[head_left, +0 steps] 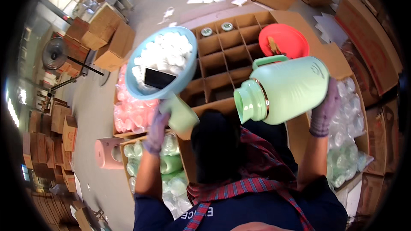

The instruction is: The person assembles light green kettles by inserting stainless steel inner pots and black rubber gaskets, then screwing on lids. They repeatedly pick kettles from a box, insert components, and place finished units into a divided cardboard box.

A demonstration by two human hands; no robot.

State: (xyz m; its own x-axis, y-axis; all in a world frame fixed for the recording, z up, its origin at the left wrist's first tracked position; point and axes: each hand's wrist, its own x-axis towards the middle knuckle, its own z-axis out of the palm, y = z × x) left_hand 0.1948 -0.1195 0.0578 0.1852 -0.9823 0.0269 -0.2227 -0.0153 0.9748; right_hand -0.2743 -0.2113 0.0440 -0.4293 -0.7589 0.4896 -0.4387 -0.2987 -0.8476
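Note:
My right hand (327,105), in a lavender glove, is closed on the base end of a large pale green vacuum jug (291,90). The jug lies tilted on its side in the air, its spout toward the left and its handle on the far side. In my left hand (157,131), also gloved, is a smaller pale green piece (181,114), smeared by motion, so its exact kind is unclear. Just beyond that hand stands a light blue basin (193,66) full of small white pieces (165,51), with a black phone-like slab (158,78) on top.
Ahead is a divided cardboard box (227,55) with two small round lids (227,26) and a red plate (291,38) on it. Bagged pink parts (132,115), bagged green parts (171,164) and clear-wrapped pieces (342,158) flank me. A pink jug (105,153) stands at left, near a fan (55,53).

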